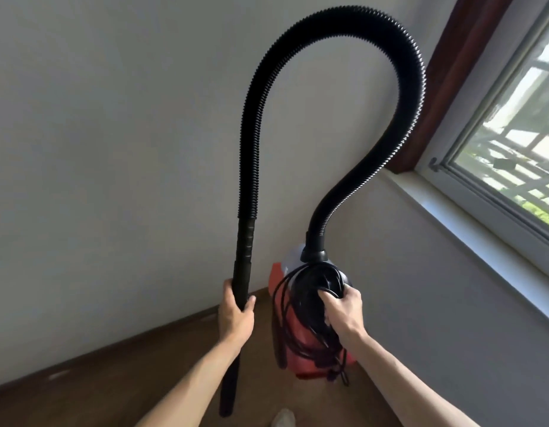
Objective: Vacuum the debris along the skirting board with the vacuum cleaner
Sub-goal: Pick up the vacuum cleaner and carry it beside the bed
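Wall dominated here, a plain pale grey wall [113,149], with a white-framed glass window [513,143] off to the right. Down below ran the brown wooden floor [257,365], and along the wall's foot the dark brown skirting board [113,349]. And there was the black ribbed hose [250,134], arching high overhead and dropping into the red canister vacuum cleaner [276,277], which sat in front of the corner, just right of centre. The left hand [236,315] was clamped round the black rigid wand [240,272], thumb on one side and fingers [251,301] curled round the other, with the tube running down through the fist towards the floor. The right hand [344,309] gripped the cleaner's black top, its fingers [325,295] hooked in among the loops of the black power cord [284,318]. A pale shoe tip [284,419] peeked in at the bottom edge.
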Action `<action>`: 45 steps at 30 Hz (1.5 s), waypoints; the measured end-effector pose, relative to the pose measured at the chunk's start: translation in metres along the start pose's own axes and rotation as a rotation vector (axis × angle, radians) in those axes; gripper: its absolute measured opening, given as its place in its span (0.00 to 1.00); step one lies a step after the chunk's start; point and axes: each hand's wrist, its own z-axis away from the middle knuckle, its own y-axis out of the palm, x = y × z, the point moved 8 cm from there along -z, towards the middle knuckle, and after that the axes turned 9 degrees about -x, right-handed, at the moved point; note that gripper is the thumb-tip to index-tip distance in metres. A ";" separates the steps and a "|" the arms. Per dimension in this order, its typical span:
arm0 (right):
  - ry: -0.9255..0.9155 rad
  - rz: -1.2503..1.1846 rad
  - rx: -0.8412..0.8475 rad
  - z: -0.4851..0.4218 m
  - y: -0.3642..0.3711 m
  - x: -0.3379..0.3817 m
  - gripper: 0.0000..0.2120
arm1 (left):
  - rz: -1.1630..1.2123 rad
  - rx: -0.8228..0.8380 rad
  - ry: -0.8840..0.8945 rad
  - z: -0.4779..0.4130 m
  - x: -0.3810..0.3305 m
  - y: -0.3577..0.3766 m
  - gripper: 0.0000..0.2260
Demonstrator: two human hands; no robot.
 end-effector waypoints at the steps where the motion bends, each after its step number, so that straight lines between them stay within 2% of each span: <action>1: 0.000 -0.013 0.005 0.010 0.000 0.000 0.10 | 0.000 -0.006 -0.017 0.010 0.008 -0.006 0.21; 6: -0.031 -0.028 0.024 0.071 -0.005 -0.005 0.08 | -0.004 -0.038 -0.090 0.061 0.047 -0.046 0.30; 14: -0.080 0.040 0.061 0.183 -0.032 -0.022 0.08 | 0.036 -0.061 -0.195 0.160 0.099 -0.113 0.33; 20: -0.032 0.004 0.139 0.251 -0.049 -0.041 0.04 | 0.084 -0.065 -0.239 0.217 0.120 -0.139 0.33; 28: -0.024 0.045 0.188 0.312 -0.086 -0.074 0.05 | 0.147 -0.141 -0.306 0.302 0.152 -0.171 0.34; 35: -0.142 0.115 0.248 0.370 -0.137 -0.090 0.08 | 0.166 -0.204 -0.366 0.394 0.178 -0.187 0.36; 40: -0.195 0.134 0.261 0.410 -0.175 -0.099 0.03 | 0.154 -0.233 -0.412 0.456 0.190 -0.192 0.36; 45: -0.183 0.134 0.276 0.449 -0.207 -0.114 0.07 | 0.122 -0.291 -0.372 0.508 0.197 -0.212 0.33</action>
